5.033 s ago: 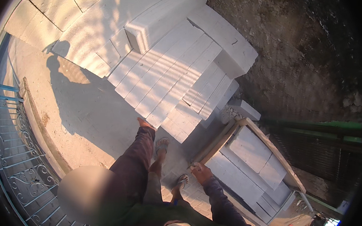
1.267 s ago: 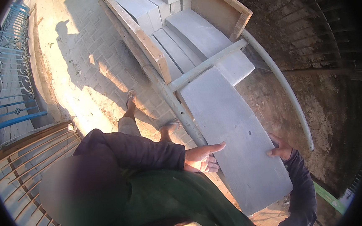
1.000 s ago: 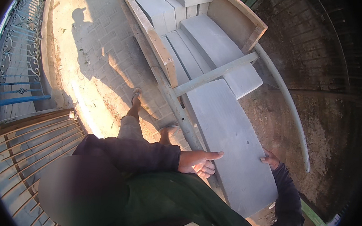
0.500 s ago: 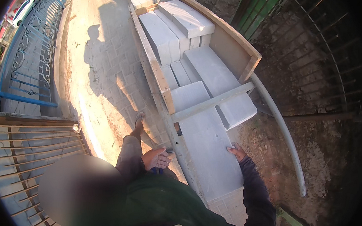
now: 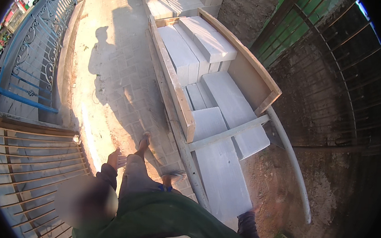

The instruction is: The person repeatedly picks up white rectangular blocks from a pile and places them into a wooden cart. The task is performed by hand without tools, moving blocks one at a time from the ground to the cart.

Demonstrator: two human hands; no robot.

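A long pale block (image 5: 219, 174) sticks out of the near end of a wooden-sided cart (image 5: 181, 96), passing beneath its metal crossbar (image 5: 230, 133). At that block's near right corner is my right hand (image 5: 255, 209). It is smeared, its fingers are not readable, and I cannot tell whether it grips the block. My left hand (image 5: 116, 159) hangs out to the left beside my leg, fingers loosely apart and holding nothing. A second long block (image 5: 238, 104) lies right of the first, also reaching under the crossbar. Several more blocks (image 5: 181, 56) fill the cart behind them.
A curved pipe handle (image 5: 291, 157) runs along the right, and a straighter pipe (image 5: 187, 167) along the left. More pale blocks (image 5: 180, 5) are stacked beyond the cart. Blue railing (image 5: 31, 59) and rusty bars (image 5: 41, 166) border the left side; dark metal bars (image 5: 334, 85) border the right.
My left hand has swung from in front of my body out to the left. My right hand has slid from the block's right edge toward its near corner. The view has shifted.
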